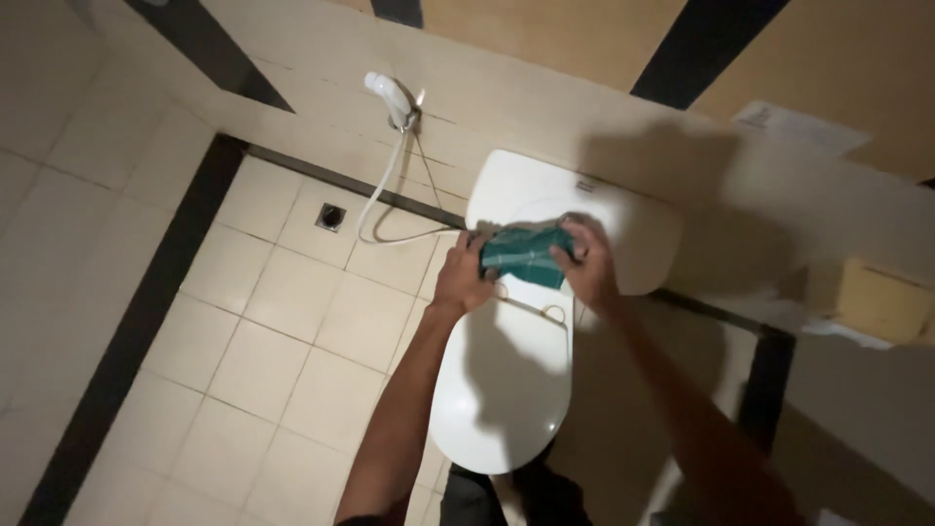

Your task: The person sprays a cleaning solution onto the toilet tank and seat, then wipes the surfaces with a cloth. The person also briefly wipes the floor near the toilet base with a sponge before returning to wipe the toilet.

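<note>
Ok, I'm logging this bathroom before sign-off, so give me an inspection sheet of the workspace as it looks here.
Surface: white toilet, lid shut; white cistern behind it.
Job's things: green cloth bunched above the lid's hinge end.
Clutter: yellowish box on the ledge at right.
Fingers: left hand and right hand both grip the cloth.
Cables: white hose hangs from the wall-mounted spray head.
Surroundings: cream floor tiles, floor drain, dim light.

Left grip (466, 275), right grip (587, 263), both clenched
</note>
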